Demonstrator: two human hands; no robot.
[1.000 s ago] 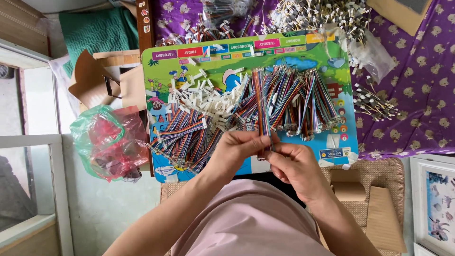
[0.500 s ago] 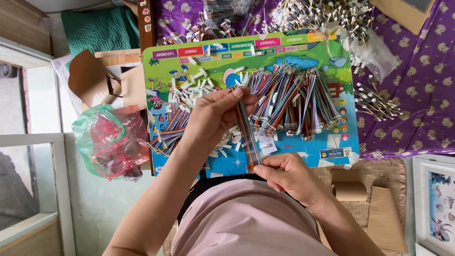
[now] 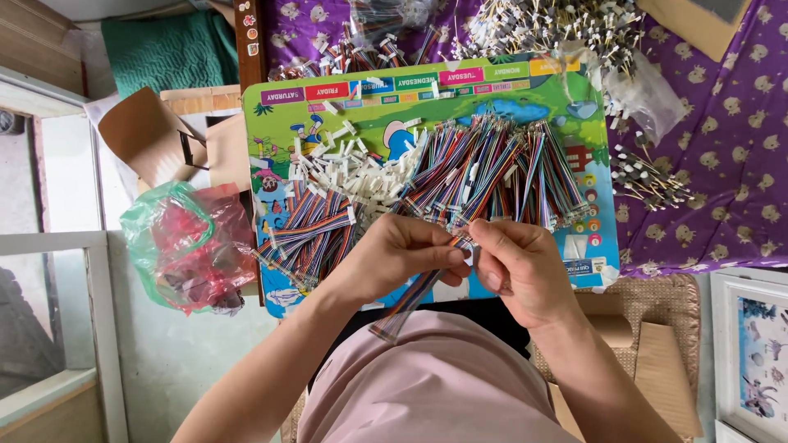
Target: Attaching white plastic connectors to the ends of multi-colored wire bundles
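Note:
A flat multicoloured ribbon cable (image 3: 410, 297) hangs down toward my lap. My left hand (image 3: 402, 250) pinches it near its upper end. My right hand (image 3: 517, 262) meets the left one at the cable's tip, fingers closed around that end. Both hands hover over the near edge of a colourful cartoon board (image 3: 427, 107). On the board lie a pile of small white connector housings (image 3: 353, 176), a finished bundle of ribbon cables (image 3: 308, 234) at the left, and a larger heap of loose ribbon cables (image 3: 501, 176) at the right.
A purple patterned cloth (image 3: 722, 164) lies behind and right, with more wire bundles (image 3: 542, 25). Crumpled green and red plastic bags (image 3: 189, 246) sit left of the board, beside cardboard pieces (image 3: 148, 135). A woven mat (image 3: 657, 303) and a framed picture (image 3: 755, 353) are at the right.
My left hand came back from the white connector pile to the cable. Both hands now meet at the cable's upper end, and the cable hangs lower over my lap.

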